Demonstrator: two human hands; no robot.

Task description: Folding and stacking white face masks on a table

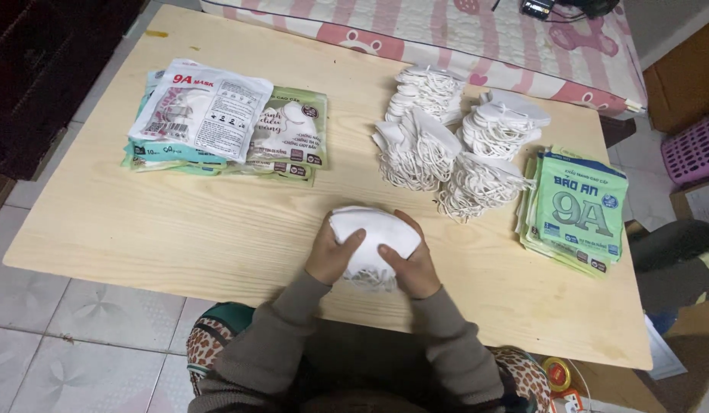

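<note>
Both my hands grip one stack of white face masks [372,235] at the near edge of the wooden table [178,229]. My left hand [331,255] clasps its left side, thumb on top. My right hand [414,264] holds the right side, with the ear loops hanging below. Several more piles of white masks [446,141] lie beyond, at the table's middle right. A stack of flat green pouches [576,210] sits to the right. Filled mask packets [224,122] are piled at the far left.
A pink and white patterned mattress [446,27] borders the table's far edge. A purple basket [695,149] and cardboard boxes stand at the right. A tiled floor lies to the left, with dark furniture at the upper left. A small round tin [557,373] lies by my knee.
</note>
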